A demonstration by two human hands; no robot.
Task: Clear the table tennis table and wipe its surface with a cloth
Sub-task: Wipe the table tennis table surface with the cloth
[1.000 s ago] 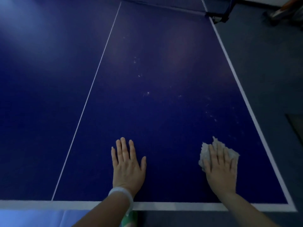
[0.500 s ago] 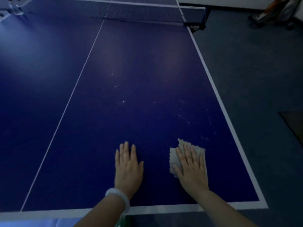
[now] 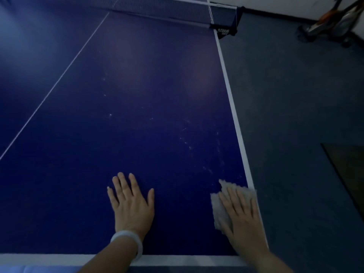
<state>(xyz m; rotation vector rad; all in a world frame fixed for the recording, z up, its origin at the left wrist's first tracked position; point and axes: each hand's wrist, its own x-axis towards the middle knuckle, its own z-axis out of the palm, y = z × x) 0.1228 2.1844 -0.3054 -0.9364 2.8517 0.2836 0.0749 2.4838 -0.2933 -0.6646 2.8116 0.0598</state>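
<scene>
Your left hand (image 3: 131,203) lay flat on the counter (image 3: 137,107), your right hand (image 3: 241,212) pressed the cloth (image 3: 218,209) flat at the edge, where it could slip off.

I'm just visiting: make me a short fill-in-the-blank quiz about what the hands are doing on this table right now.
1. The right hand presses a ____ flat on the table.
2. The left hand lies flat and holds ____.
3. The cloth sits by the table's ____ edge.
4. The bracelet is on the ____ wrist.

Missing words: cloth; nothing; right; left
</scene>
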